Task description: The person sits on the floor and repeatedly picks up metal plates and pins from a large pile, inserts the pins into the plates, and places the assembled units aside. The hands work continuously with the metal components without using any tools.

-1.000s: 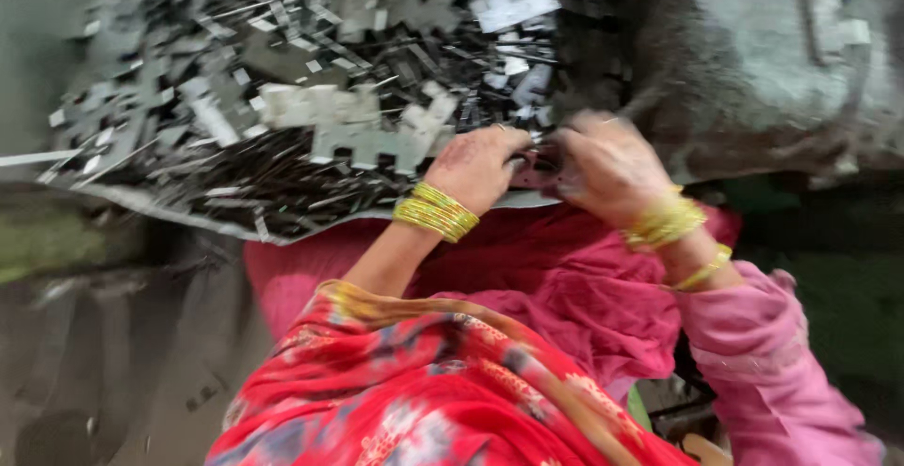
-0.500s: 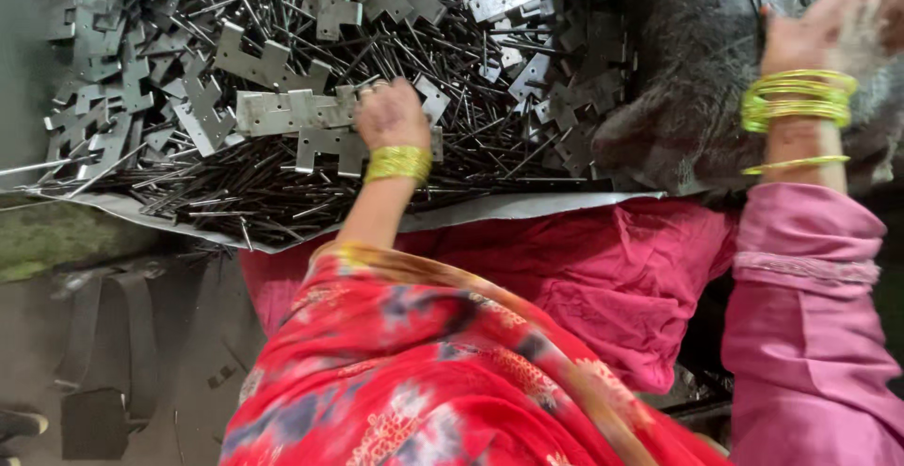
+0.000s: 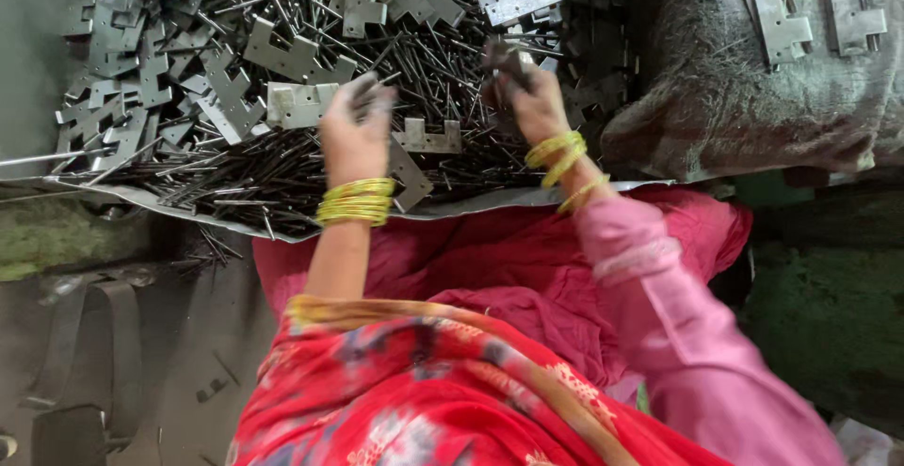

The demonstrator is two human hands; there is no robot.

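Your left hand [image 3: 356,132] pinches a flat notched metal plate [image 3: 299,104] over the near edge of the metal sheet [image 3: 471,207] that carries the pile, fingers clamped on the plate's end, likely to keep it level. Your right hand [image 3: 529,99] closes on a small dark piece [image 3: 504,56] (too blurred to identify) above the thin steel pins [image 3: 282,179]. Finished plates [image 3: 782,14] lie on the grey sack [image 3: 725,99] at the right.

Left hand [image 3: 355,136]: raised, back toward camera, fingers curled, forearm bare.
Right hand [image 3: 527,99]: farther right, fingers pinched shut, arm bent, sleeved.
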